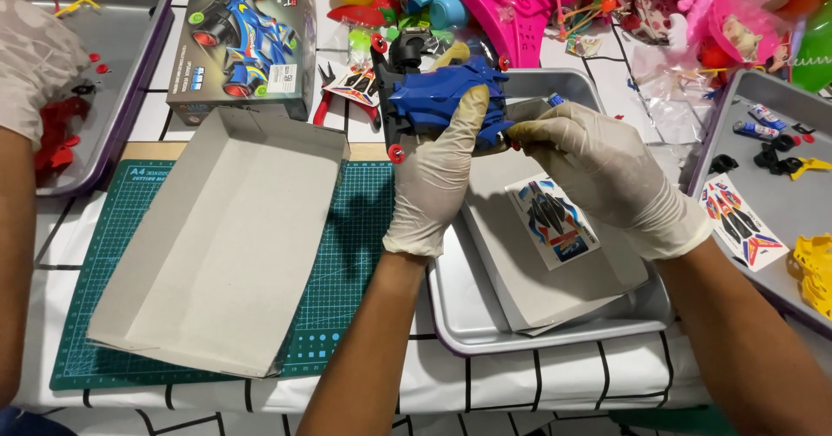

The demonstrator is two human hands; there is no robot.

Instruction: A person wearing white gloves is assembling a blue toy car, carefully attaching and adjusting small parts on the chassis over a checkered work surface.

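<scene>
Two gloved hands are working above a metal tray (468,336): the left hand (436,180) is closing its grip around a blue toy car (438,100), light, rigid, likely fragile plastic best held by its body, while the right hand (598,172) is pinching its rear edge.

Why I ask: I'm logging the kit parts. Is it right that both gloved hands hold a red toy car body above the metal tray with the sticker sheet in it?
Not quite: the toy car body is blue, not red; only its small wheels are red. The head view shows the left hand and right hand, both gloved, holding it above the metal tray with the sticker sheet.
</scene>
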